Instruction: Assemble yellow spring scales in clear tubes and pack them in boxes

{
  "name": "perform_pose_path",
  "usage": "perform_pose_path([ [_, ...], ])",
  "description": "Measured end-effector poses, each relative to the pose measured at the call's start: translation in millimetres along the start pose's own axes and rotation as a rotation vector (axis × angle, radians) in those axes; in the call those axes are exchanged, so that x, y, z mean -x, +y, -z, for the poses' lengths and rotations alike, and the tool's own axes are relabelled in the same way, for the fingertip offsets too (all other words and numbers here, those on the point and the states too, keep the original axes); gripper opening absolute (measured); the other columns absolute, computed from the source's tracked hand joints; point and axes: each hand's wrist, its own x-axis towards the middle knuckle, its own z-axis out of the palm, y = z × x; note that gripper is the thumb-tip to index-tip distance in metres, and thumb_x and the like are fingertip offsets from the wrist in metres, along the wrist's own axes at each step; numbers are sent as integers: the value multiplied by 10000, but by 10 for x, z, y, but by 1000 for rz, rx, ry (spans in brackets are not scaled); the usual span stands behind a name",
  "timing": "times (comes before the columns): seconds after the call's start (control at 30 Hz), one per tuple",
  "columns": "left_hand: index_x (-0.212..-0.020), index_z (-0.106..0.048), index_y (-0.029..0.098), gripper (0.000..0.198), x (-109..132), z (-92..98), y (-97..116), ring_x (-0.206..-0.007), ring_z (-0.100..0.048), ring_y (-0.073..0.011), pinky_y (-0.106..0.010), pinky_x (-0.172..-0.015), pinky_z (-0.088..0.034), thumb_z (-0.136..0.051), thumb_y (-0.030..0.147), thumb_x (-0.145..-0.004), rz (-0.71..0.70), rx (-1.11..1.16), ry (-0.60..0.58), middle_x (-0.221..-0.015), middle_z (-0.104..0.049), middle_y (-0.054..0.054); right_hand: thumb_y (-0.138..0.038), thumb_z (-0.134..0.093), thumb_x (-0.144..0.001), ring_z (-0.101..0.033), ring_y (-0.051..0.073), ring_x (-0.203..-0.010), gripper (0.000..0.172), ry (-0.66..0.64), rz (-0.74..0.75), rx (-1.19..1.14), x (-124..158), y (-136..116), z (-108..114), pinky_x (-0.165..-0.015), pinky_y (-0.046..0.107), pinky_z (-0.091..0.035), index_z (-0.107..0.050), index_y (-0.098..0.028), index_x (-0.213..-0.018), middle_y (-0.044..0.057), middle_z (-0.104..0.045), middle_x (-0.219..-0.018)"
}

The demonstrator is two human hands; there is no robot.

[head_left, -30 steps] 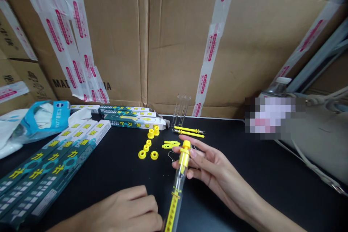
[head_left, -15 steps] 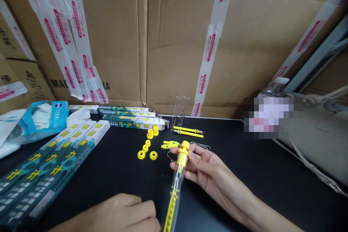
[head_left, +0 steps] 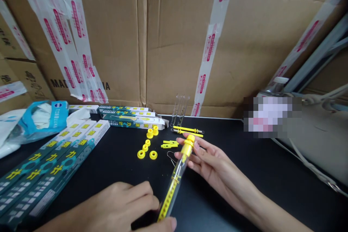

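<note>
A clear tubular spring scale (head_left: pixel 174 183) with a yellow scale strip inside slants up and to the right in front of me. My right hand (head_left: pixel 210 161) grips its upper end, thumb and fingers around the yellow cap (head_left: pixel 188 144). Down at the lower end, my left hand (head_left: pixel 130 201) closes thumb and bent fingers on the tube; the very tip is hidden. Just beyond the right fingertips lie small yellow flat pieces (head_left: pixel 170 144) and a bent wire hook (head_left: pixel 171 157).
Several yellow rings and caps (head_left: pixel 153 155) lie on the black table (head_left: pixel 114 163). Behind them are yellow rods (head_left: pixel 187 129) and upright clear tubes (head_left: pixel 179 110). Printed boxes (head_left: pixel 57 166) and a blue tissue pack (head_left: pixel 46 116) sit left; a bottle (head_left: pixel 277 85) and bag (head_left: pixel 320 145) right.
The spring scale has shifted up and slightly right with my right hand. My left hand has risen a little, and its thumb now shows at the tube's lower end.
</note>
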Motion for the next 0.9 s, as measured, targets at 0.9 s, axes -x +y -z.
perform_pose_path([
  [0.9, -942, -715, 291, 387, -53, -142, -144, -681, -604, -113, -151, -611, -498, -441, 49, -814, 667, 707, 241, -810, -592, 27, -238, -761, -879, -732, 180, -961, 391, 223, 104, -47, -9, -14, 101, -855, 215, -618, -674, -189, -1257, 79, -730, -1176],
])
